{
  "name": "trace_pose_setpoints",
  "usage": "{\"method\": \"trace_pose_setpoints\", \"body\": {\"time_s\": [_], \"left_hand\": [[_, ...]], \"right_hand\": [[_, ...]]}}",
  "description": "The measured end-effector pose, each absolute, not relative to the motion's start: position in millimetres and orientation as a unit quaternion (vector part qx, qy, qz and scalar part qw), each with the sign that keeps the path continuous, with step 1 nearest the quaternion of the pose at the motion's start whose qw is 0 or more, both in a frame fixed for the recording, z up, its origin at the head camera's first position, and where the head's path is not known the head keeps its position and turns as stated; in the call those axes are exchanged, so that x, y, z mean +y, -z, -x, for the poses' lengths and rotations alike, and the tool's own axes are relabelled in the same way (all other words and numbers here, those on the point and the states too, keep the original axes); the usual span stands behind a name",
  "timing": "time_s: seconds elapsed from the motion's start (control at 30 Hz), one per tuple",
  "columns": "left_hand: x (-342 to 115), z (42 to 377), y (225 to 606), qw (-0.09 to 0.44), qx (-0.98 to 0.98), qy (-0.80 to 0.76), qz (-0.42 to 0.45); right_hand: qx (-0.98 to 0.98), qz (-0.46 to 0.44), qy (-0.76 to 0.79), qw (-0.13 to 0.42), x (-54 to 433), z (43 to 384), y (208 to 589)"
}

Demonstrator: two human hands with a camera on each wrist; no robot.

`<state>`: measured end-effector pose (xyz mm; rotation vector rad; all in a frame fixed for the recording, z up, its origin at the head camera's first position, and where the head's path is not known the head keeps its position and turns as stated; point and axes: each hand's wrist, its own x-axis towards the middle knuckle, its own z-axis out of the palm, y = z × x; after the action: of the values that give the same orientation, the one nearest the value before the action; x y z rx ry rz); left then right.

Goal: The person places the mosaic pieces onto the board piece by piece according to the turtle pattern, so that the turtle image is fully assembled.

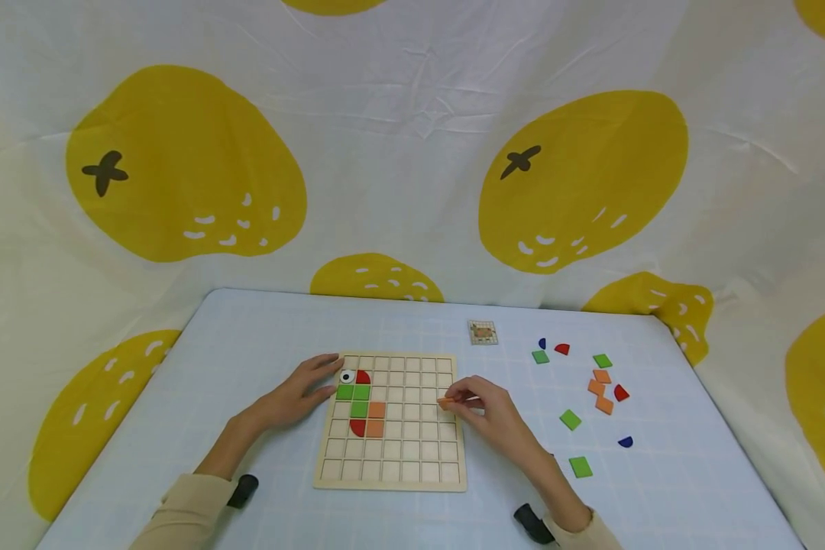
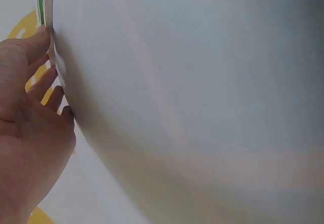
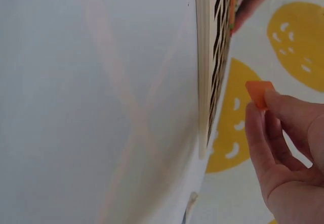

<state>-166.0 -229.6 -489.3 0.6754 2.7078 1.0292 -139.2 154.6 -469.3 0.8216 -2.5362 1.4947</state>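
Note:
A wooden grid board (image 1: 412, 451) lies on the table. In its upper left cells sit a round eye piece (image 1: 347, 376), a red quarter-round piece (image 1: 363, 377), three green squares (image 1: 360, 410), two orange squares (image 1: 376, 429) and another red quarter-round piece (image 1: 357, 428). My left hand (image 1: 302, 391) rests at the board's left edge, its fingertips on the rim with the thumb nearer me. Between thumb and fingertips, my right hand (image 1: 490, 412) pinches an orange square tile (image 3: 259, 92). It is held above the board's right edge, and the fingers partly cover it in the head view.
Loose tiles lie right of the board: several green squares (image 1: 571, 419), three orange squares (image 1: 604, 406), red quarter-rounds (image 1: 621, 393) and blue pieces (image 1: 626, 441). A small pattern card (image 1: 483, 332) lies behind the board. A fruit-print cloth (image 1: 399, 191) hangs behind the table.

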Motion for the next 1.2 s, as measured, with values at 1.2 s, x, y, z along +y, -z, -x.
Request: {"method": "trace_pose_setpoints", "body": {"time_s": [1.2], "left_hand": [[-229.3, 165.1, 485.7, 0.067, 0.901, -0.349, -0.249]], "right_hand": [[-0.844, -0.24, -0.473, -0.078, 75.0, 150.7, 466.2]]}}
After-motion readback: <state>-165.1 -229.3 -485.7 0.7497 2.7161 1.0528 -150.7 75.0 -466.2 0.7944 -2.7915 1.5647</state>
